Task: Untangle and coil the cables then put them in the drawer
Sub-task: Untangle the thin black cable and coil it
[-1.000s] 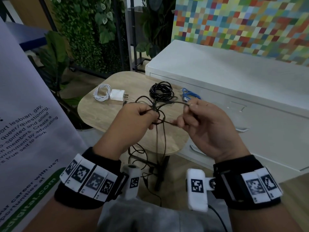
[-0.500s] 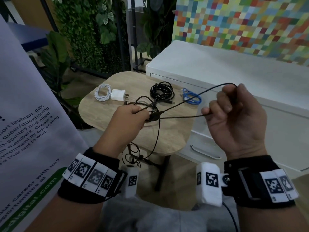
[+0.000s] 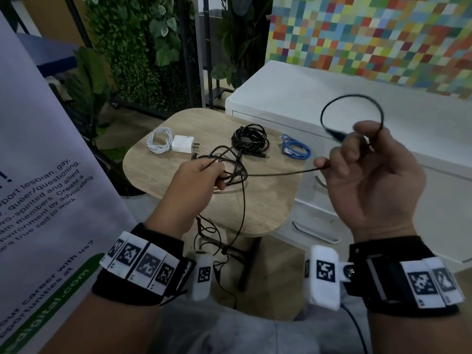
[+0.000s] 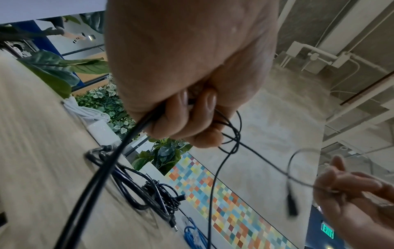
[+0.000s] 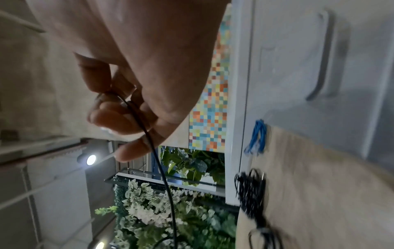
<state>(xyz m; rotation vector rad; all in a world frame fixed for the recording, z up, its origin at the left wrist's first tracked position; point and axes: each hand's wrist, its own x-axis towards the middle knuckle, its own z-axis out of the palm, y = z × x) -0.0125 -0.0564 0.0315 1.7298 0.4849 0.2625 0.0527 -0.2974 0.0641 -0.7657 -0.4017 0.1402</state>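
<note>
Hands held one black cable (image 3: 281, 172) above the table (image 3: 255, 213), in front of the closed drawers (image 3: 383, 200). The left hand (image 3: 196, 180) gripped the tangled bunch; the right hand (image 3: 370, 175) pinched the strand, its plug end curling in a loop above. Pulling harder could have tightened the snarl in the left fist, or dragged the hanging slack against the table leg. Half a second earlier the right hand had been lower and nearer the left, the loop flatter.
</note>
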